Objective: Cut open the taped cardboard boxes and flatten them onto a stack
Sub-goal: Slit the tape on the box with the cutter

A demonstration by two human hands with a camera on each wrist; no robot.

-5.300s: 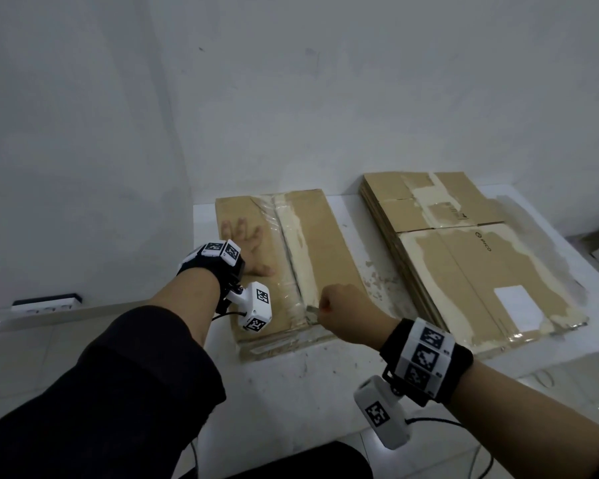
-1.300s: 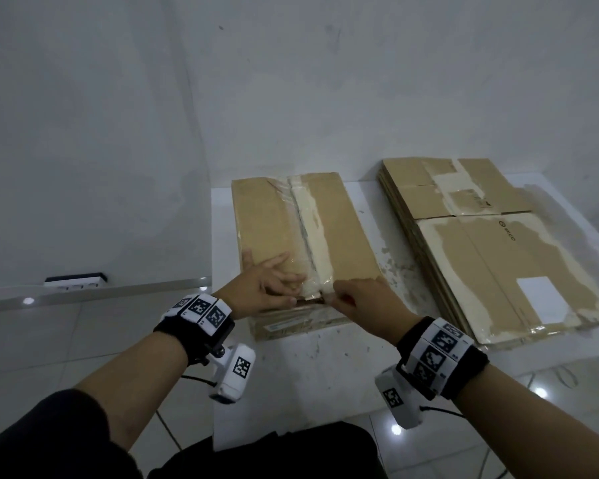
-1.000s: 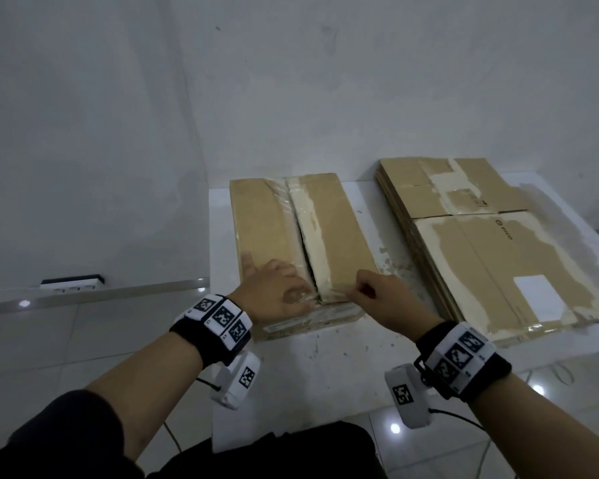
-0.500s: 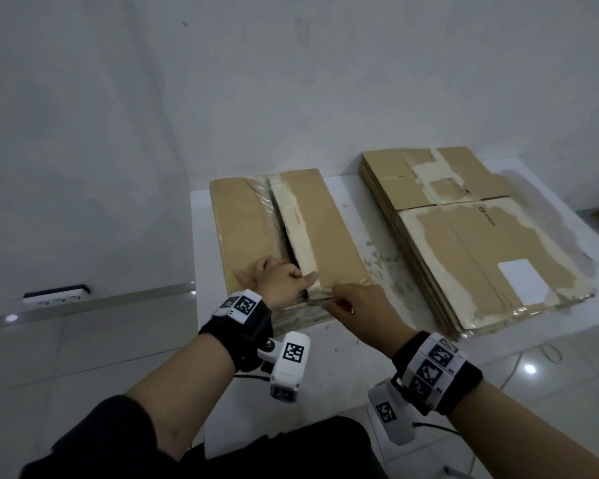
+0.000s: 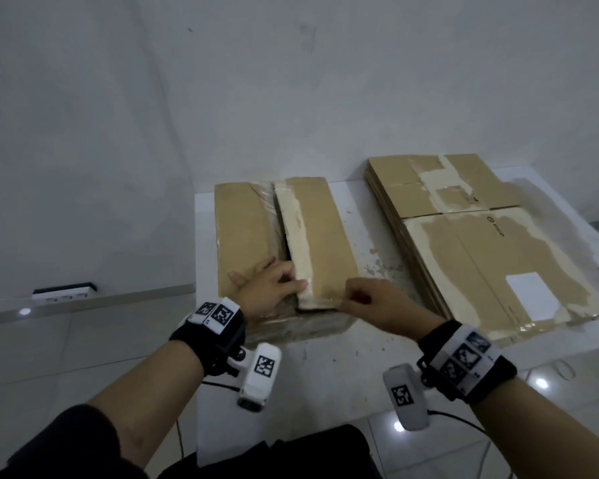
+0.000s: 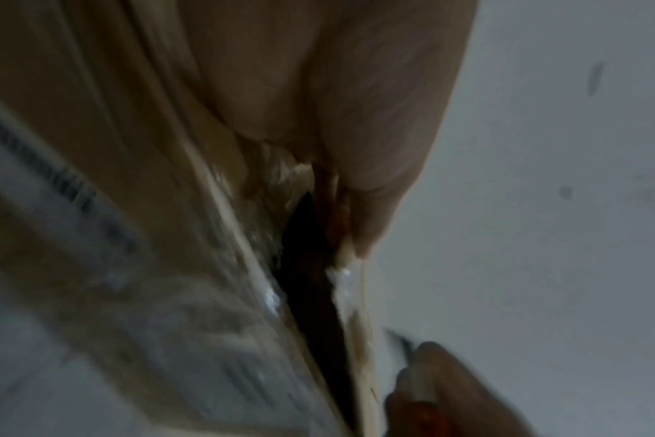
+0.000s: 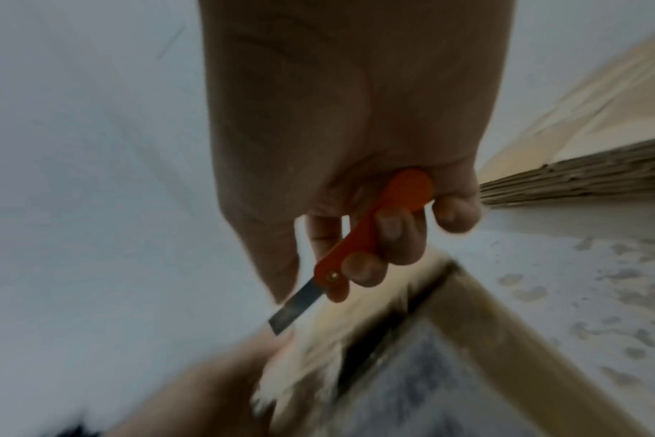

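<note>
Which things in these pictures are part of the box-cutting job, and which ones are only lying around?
Part of the job:
- cardboard box, seam slit open
- orange knife, in right hand
- left hand, fingers at the seam
- flattened stack

Only lying around:
- power strip
- cables

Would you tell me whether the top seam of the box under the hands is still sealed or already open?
Open: a dark gap runs between the two top flaps of the box, where the left hand lifts the right flap's edge.
</note>
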